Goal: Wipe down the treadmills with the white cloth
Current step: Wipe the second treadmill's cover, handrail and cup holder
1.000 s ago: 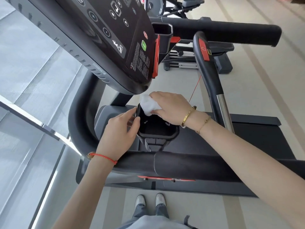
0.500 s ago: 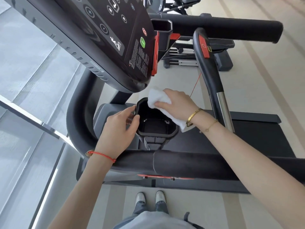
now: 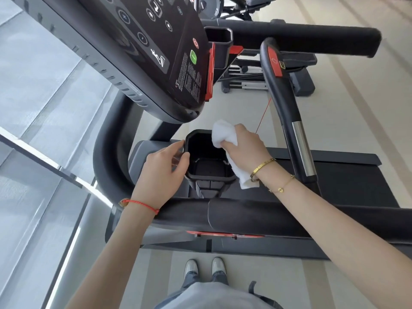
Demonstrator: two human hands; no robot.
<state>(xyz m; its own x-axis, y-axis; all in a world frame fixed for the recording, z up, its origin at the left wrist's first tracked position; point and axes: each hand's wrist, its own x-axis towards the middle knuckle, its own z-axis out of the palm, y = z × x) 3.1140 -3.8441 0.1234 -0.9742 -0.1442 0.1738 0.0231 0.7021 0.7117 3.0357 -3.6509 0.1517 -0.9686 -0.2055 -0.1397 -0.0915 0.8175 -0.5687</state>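
Note:
A black treadmill fills the view, its console [image 3: 156, 52] tilted across the upper left. Below the console sits a black cup holder [image 3: 208, 172] with an open mouth. My right hand [image 3: 243, 148] is shut on the white cloth [image 3: 223, 133], pressing it on the holder's far right rim; one end of the cloth hangs down outside the right wall. My left hand [image 3: 162, 170] steadies the holder's left wall, thumb on the rim and fingers along the outside. The padded front handlebar [image 3: 245, 217] runs under both forearms.
A curved black grip bar [image 3: 287, 103] with a red button and a chrome section rises right of my right hand. A second padded bar [image 3: 312, 37] crosses at the top, with other gym machines behind it. A glass wall runs along the left. My shoes [image 3: 205, 267] stand on the beige floor.
My right hand has lifted the cloth from inside the holder up onto its far right rim, and a tail of cloth now hangs outside. My left hand has stayed on the left wall.

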